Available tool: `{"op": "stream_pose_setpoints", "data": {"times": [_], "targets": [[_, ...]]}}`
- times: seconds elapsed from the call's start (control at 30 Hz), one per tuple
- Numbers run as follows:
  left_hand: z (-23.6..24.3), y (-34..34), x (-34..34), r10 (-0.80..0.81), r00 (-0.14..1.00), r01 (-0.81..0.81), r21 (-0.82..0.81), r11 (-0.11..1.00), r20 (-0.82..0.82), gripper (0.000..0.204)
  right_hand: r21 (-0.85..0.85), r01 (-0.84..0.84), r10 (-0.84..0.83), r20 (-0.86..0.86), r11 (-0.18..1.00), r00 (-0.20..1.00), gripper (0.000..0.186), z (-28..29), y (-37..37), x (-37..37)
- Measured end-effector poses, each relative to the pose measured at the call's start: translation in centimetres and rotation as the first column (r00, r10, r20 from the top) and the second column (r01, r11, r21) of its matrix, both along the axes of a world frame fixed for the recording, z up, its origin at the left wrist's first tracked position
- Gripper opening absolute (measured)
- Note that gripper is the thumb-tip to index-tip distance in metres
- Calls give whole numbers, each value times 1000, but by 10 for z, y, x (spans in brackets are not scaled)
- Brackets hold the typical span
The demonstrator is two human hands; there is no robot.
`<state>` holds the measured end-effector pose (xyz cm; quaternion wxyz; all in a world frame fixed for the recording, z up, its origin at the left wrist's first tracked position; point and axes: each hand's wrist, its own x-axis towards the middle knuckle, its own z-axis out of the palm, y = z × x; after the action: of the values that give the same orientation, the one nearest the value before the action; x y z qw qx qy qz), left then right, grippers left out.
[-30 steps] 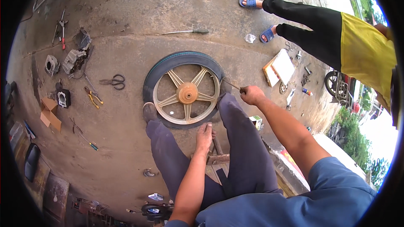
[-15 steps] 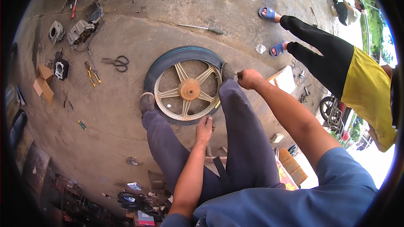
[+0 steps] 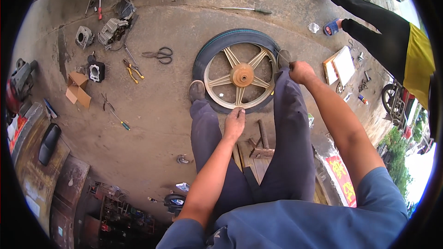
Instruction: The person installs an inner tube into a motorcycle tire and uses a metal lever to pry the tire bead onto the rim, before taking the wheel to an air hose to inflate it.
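Observation:
A motorcycle tyre (image 3: 217, 41) on a cream spoked rim with a rusty hub (image 3: 242, 74) lies flat between my feet, with my left shoe (image 3: 197, 91) against its left side. At the tyre's right, beside my other shoe, my right hand (image 3: 301, 73) grips a thin metal lever (image 3: 284, 56) whose tip reaches the tyre's edge. My left hand (image 3: 235, 124) is at the near edge of the wheel, fingers curled; what they hold, if anything, is hidden. A wooden and metal stand (image 3: 262, 152) shows between my legs.
Another person in black trousers (image 3: 369, 14) and blue sandals stands at upper right, near a parked motorcycle (image 3: 392, 101). Scissors (image 3: 164, 55), pliers (image 3: 133, 71), engine parts (image 3: 110, 32) and a cardboard box (image 3: 77, 91) lie left; a white box (image 3: 342, 64) lies right.
The camera view has shifted, so the wheel and floor items sit higher and further right. My right hand has moved inward toward my knee, still holding the lever; my left stays at the near edge.

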<state>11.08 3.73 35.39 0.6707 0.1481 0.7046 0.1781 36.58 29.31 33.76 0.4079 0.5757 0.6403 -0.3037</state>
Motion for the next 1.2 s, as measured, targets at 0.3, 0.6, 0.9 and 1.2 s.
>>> {"op": "stream_pose_setpoints", "data": {"times": [0.3, 0.6, 0.9, 1.2], "targets": [[17, 5, 8, -194, 977, 182, -132, 974, -85, 31, -28, 134, -136, -107, 991, 985, 35, -4, 1, 29], [40, 71, 122, -204, 976, 199, -61, 978, -76, 31, -104, 137, -153, -165, 985, 974, 33, -14, 74, 65], [31, 109, 133, -179, 981, 176, 38, 984, 81, 30, -134, 276, -292, -121, 952, 949, 38, 28, 36, 71], [-97, 102, 20, 534, 838, -444, -429, 787, 113, 47, -363, 686, -754, -77, 630, 652, 42, 55, -145, -44]]}}
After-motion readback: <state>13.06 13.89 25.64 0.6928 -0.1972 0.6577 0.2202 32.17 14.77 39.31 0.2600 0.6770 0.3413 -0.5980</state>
